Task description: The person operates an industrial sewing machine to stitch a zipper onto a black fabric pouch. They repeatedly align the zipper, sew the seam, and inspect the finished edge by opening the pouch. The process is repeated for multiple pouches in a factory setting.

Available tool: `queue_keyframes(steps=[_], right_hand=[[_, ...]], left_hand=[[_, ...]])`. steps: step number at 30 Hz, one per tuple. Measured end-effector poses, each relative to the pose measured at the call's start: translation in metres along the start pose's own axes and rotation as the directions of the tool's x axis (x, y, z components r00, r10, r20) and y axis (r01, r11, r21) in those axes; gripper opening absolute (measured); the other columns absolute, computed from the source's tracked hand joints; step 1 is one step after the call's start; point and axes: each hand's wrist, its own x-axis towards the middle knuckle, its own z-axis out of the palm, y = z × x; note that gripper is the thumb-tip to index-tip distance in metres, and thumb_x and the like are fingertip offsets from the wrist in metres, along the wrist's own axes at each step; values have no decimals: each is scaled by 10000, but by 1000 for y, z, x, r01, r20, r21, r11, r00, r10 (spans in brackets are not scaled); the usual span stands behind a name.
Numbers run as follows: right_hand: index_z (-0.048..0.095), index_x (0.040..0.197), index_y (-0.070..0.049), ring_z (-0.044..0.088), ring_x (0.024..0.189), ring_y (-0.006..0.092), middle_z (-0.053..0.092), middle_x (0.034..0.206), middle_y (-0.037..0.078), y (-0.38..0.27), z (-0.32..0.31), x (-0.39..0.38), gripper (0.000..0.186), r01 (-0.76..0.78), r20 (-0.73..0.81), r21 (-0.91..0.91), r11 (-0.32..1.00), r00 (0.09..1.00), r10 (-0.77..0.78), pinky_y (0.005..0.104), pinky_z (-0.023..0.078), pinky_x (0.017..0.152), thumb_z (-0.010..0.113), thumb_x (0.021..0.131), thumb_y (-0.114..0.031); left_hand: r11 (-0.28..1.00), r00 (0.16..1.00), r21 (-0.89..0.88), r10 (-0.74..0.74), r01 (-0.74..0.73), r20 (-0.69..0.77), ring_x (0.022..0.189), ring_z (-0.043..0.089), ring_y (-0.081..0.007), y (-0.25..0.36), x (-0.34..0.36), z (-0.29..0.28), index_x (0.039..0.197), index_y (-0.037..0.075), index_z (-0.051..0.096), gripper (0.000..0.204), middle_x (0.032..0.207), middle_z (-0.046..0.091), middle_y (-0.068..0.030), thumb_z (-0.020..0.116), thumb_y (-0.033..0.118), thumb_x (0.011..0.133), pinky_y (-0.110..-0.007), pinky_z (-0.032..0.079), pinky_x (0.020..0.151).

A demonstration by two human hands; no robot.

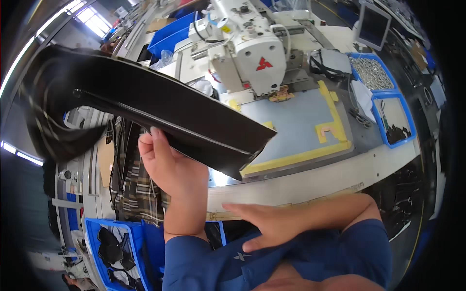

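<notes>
Through the head camera I see the long dark panel (194,109) lifted in the air, above the left part of the white surface (388,157) and to the left of the sewing machine (262,63). Its straight right end passes in front of the grey plate (301,116). The left hand (167,165) pinches the panel at its lower edge, between the thumb and the bent fingers. The right hand (269,223) is open, with its fingers spread, in front of the body; it seems to hold nothing.

I judge the panel to be light, because one small pinch is enough for carrying it. The right part stays quite flat without other support, so I think it is moderately stiff there, perhaps made of several layers. The left end bends down in a soft curve; it is blurred, and I cannot tell its exact shape. This end will probably swing if I go too fast. The dark face looks smooth and slightly shiny, so it may slip a little, but I do not expect it to break. I would be more careful about creases.

For a better hold, I would leave the left hand on the lower edge and put the right hand near the straight right end, pinching only the border, away from the thin pale line (189,130) along the panel.
</notes>
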Motion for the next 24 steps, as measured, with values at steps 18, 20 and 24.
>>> queue_keyframes(steps=[18,20,24], right_hand=[[640,1334,-32,763,873,194,755,1135,107,-24,-131,-55,370,397,-666,691,603,674,320,301,578,501,729,976,-40],[631,1345,-12,764,877,199,754,1156,119,-25,-134,-66,403,431,-667,625,651,728,158,298,575,484,735,956,-16],[606,1394,15,767,989,229,742,1226,156,-30,-144,-60,510,496,-696,456,739,717,-51,323,648,652,758,908,34]], left_hand=[[425,460,814,-675,-396,577,1297,646,-324,-132,-28,-85,1383,33,664,505,1372,700,-175,684,362,1000,-470,490,1121],[615,424,785,-693,-75,584,1267,666,-327,-129,-11,-28,1382,-14,651,587,1350,707,-198,656,449,1021,-476,505,1106],[506,142,211,-572,836,808,1297,636,-323,-111,-3,-15,1460,-75,545,923,1423,639,-217,613,700,964,-462,482,1136]])
